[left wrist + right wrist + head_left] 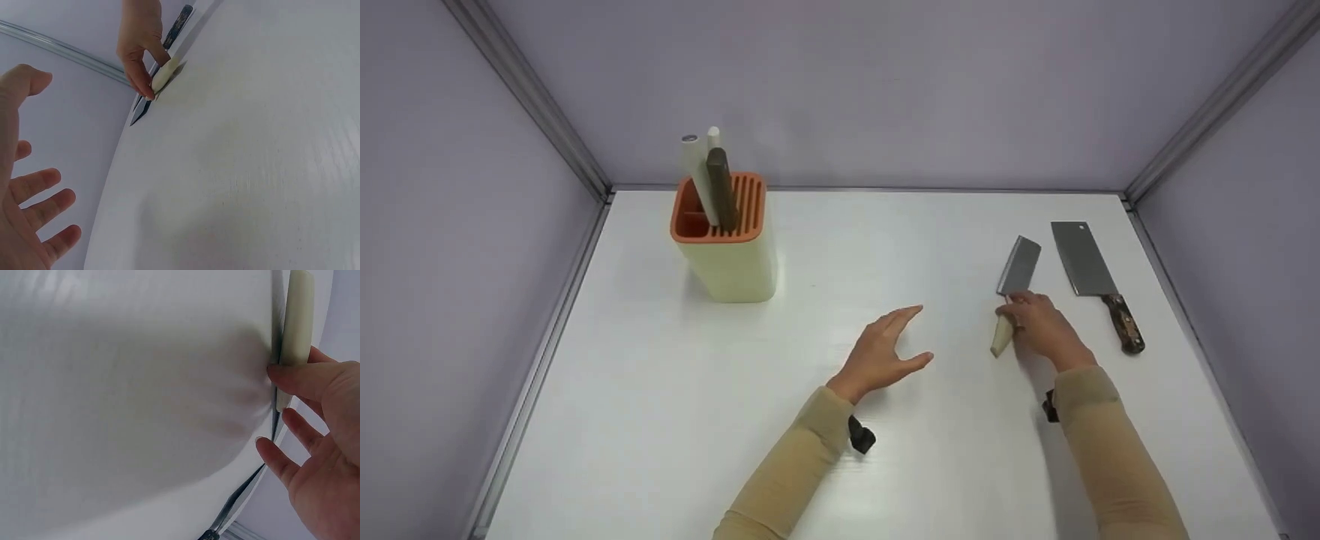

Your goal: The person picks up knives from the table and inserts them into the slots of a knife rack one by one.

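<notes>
My right hand (1044, 328) pinches the cream handle (1002, 335) of a small cleaver-shaped kitchen knife (1020, 265) at the right of the white table. Its blade points toward the back wall. In the right wrist view the thumb lies against the knife handle (298, 320), with fingers behind it. To its right lies a larger cleaver (1082, 259) with a dark mottled handle. My left hand (877, 356) hovers over the middle of the table, thumb and fingers spread, holding nothing; the left wrist view shows its separated fingers (50, 208).
At the back left stands a cream knife block (731, 274) with an orange slotted top. Two pale handles and a dark brown handle (721, 187) stick up from it. Pale walls (870, 97) enclose the white table (660, 420) at the back and both sides.
</notes>
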A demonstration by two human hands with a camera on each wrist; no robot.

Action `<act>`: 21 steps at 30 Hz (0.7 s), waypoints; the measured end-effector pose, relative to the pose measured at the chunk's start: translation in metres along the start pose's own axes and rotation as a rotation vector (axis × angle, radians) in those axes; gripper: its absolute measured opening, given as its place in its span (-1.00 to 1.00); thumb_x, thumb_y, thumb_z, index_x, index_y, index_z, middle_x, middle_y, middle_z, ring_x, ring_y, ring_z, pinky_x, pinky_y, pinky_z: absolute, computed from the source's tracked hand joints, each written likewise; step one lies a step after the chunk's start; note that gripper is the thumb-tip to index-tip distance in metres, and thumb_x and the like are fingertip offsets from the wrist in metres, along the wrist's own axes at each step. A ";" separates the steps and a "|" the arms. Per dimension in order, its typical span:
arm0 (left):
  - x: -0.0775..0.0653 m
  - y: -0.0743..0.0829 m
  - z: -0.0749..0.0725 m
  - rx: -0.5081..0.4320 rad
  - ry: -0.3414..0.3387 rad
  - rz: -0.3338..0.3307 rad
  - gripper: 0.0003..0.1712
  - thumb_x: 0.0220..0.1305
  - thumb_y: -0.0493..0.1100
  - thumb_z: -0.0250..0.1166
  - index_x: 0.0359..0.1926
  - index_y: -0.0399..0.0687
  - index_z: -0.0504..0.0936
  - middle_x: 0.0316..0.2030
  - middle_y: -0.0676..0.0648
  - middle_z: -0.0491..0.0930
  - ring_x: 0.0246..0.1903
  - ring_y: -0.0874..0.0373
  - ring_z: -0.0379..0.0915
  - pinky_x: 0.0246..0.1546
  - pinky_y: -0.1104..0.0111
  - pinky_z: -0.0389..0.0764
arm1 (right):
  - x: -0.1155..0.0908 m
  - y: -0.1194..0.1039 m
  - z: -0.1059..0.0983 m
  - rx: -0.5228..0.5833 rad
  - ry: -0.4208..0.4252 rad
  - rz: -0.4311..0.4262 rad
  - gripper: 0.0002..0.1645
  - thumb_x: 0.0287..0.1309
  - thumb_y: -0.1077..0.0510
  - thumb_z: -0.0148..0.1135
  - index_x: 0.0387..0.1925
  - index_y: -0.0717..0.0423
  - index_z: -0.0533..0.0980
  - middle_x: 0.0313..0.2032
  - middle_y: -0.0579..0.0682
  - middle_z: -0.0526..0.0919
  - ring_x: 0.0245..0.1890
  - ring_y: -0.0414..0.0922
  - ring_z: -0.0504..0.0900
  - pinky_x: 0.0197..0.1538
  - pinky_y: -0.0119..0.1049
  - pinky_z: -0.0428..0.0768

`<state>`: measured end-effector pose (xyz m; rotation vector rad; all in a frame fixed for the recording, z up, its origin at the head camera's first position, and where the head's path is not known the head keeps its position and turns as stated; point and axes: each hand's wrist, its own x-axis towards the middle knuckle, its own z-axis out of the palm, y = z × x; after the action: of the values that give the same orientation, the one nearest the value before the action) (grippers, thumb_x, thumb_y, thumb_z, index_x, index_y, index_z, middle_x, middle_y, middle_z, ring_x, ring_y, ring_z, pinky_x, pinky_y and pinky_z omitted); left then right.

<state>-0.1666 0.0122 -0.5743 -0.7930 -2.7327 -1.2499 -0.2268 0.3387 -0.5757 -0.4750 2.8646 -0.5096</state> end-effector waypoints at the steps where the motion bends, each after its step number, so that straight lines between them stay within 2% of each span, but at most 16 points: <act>1: 0.000 0.000 0.000 -0.001 -0.003 -0.004 -0.15 0.24 0.22 0.32 0.44 0.03 0.28 0.34 0.04 0.34 0.33 0.15 0.23 0.28 0.12 0.28 | 0.001 -0.003 0.000 -0.023 0.002 -0.009 -0.55 0.17 0.47 0.25 0.09 0.19 0.58 0.27 0.31 0.33 0.28 0.35 0.22 0.22 0.29 0.28; 4: -0.001 0.002 -0.001 -0.004 -0.014 -0.013 -0.16 0.24 0.19 0.33 0.44 0.01 0.29 0.35 0.04 0.33 0.33 0.16 0.23 0.29 0.12 0.28 | 0.005 -0.009 0.001 -0.083 0.018 -0.044 -0.60 0.15 0.44 0.29 0.03 0.16 0.61 0.24 0.28 0.39 0.27 0.32 0.26 0.16 0.31 0.33; 8: -0.001 0.003 -0.002 -0.016 -0.025 -0.012 -0.17 0.25 0.16 0.33 0.45 0.02 0.27 0.36 0.06 0.32 0.34 0.18 0.21 0.29 0.14 0.28 | 0.010 -0.014 0.003 -0.110 0.044 -0.091 -0.63 0.10 0.43 0.35 -0.03 0.17 0.63 0.19 0.23 0.46 0.23 0.25 0.34 0.14 0.25 0.39; 14: -0.002 0.003 -0.004 -0.063 -0.026 -0.016 -0.18 0.26 0.14 0.33 0.45 0.05 0.26 0.37 0.07 0.29 0.35 0.21 0.18 0.30 0.18 0.27 | 0.014 -0.023 0.010 -0.096 0.102 -0.191 -0.59 0.08 0.44 0.36 0.01 0.26 0.58 0.10 0.22 0.54 0.16 0.20 0.45 0.17 0.14 0.41; 21: 0.000 0.006 -0.009 -0.194 -0.007 -0.029 -0.20 0.29 0.11 0.32 0.45 0.02 0.25 0.37 0.06 0.27 0.34 0.19 0.20 0.26 0.24 0.32 | 0.017 -0.042 0.008 -0.047 0.129 -0.211 -0.61 0.19 0.35 0.30 0.08 0.25 0.56 0.05 0.21 0.59 0.12 0.18 0.51 0.17 0.06 0.44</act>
<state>-0.1655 0.0092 -0.5639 -0.7760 -2.6663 -1.5391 -0.2294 0.2931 -0.5696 -0.7859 2.9714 -0.5260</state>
